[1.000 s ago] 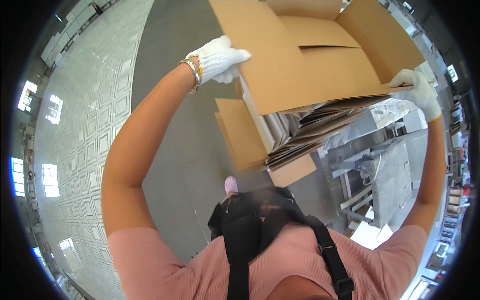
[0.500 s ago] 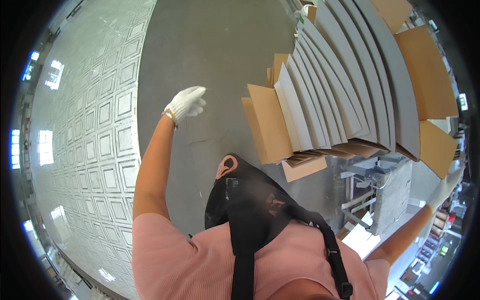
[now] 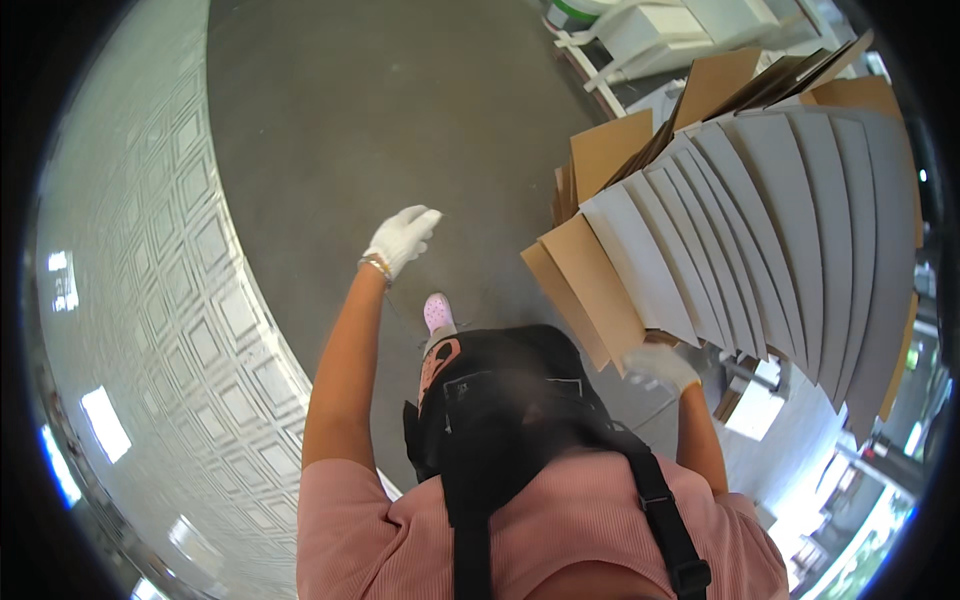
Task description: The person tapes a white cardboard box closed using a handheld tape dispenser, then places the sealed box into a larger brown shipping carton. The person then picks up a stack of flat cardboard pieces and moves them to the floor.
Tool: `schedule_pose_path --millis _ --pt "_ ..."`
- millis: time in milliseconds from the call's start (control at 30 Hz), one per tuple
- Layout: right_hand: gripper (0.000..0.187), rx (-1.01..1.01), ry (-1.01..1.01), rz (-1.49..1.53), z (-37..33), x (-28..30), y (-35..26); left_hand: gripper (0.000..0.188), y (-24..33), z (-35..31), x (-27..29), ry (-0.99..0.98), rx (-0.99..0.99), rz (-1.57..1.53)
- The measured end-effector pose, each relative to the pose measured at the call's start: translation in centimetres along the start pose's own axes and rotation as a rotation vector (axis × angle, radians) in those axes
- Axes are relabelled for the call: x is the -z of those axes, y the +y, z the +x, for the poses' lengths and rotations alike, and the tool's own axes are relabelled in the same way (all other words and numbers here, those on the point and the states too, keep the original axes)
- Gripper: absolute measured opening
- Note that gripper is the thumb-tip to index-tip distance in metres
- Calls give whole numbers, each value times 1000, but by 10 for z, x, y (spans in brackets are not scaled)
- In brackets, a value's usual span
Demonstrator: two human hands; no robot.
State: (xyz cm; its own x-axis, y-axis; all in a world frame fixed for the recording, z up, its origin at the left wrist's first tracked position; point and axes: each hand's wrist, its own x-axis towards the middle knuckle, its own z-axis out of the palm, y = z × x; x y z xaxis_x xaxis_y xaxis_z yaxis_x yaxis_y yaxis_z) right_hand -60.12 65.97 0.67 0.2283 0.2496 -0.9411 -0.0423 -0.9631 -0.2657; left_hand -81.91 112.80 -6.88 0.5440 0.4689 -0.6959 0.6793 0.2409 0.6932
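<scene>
Left hand: the left hand (image 3: 402, 238), in a white glove, is stretched out over the grey floor (image 3: 330, 110) toward about 11 o'clock from the person's chest; its fingers are loosely spread and it holds nothing.
Left wrist: a thin bracelet (image 3: 376, 266) sits just below the glove cuff.
Right hand: the right hand (image 3: 660, 366), also in a white glove, is at about 2 o'clock, closed under the lower edge of the stack of flat cardboard sheets (image 3: 760, 230) and bearing it from below; how the fingers wrap cannot be seen.
Stack: the sheets fan out upward and to the right, from about 1 to 3 o'clock, grey faces showing in overlapping strips, brown sheets at the left edge and the top.
Bag: a black bag (image 3: 510, 410) hangs at the person's front, with straps over a pink shirt (image 3: 560, 540), directly below the gap between the hands.
Foot: a pink shoe (image 3: 438, 312) shows on the floor at 12 o'clock, just above the bag.
Wall: a patterned metal wall (image 3: 150, 330) curves down the left side, from 8 to 11 o'clock.
Background: white framework (image 3: 650, 40) stands at the top right, beyond the stack.
</scene>
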Motion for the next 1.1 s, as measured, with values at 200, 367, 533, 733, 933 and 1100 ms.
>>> schedule_pose_path --millis 200,367,533,733,933,1100 --pt "60 256 289 371 35 24 -164 73 58 131 -45 -235 -96 200" --pt "83 327 475 748 161 85 -274 79 88 218 -77 -331 -217 617" --pt "110 159 800 450 314 168 -327 81 137 291 -108 -501 -44 637" --pt "120 -279 842 38 416 199 -321 80 104 384 -177 -645 -42 671" --pt "91 -348 812 306 393 208 -288 76 35 465 -218 -746 69 602" --pt "61 -161 895 675 360 197 -254 90 40 485 -255 -854 123 617"
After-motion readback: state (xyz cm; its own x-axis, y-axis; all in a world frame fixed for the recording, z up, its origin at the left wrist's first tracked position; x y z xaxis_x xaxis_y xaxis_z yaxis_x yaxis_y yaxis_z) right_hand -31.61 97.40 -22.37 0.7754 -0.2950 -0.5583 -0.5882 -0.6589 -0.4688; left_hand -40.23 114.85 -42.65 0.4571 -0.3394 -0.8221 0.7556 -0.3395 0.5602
